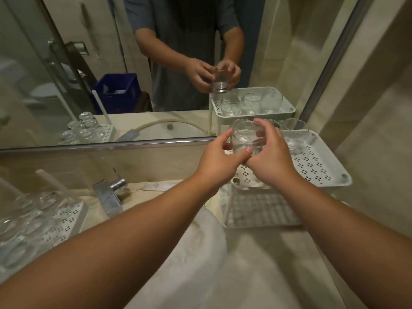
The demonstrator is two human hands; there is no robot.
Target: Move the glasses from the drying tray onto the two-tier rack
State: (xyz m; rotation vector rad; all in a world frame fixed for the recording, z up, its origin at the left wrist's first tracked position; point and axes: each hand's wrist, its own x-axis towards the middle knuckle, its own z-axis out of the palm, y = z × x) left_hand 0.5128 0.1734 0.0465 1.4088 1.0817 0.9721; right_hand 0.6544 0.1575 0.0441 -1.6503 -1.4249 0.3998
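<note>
Both hands hold one clear glass in the air over the left end of the white two-tier rack. My left hand grips it from the left, thumb across its lower part. My right hand curls round it from the right. Other clear glasses stand at the back of the rack's top tier, partly hidden by my right hand. The white perforated drying tray lies at the lower left and carries several upside-down glasses.
A chrome tap stands between tray and rack, above the white basin. A wall mirror behind the counter repeats the hands, the rack and the tray. The rack's lower tier is visible under my wrists. A tiled wall closes the right side.
</note>
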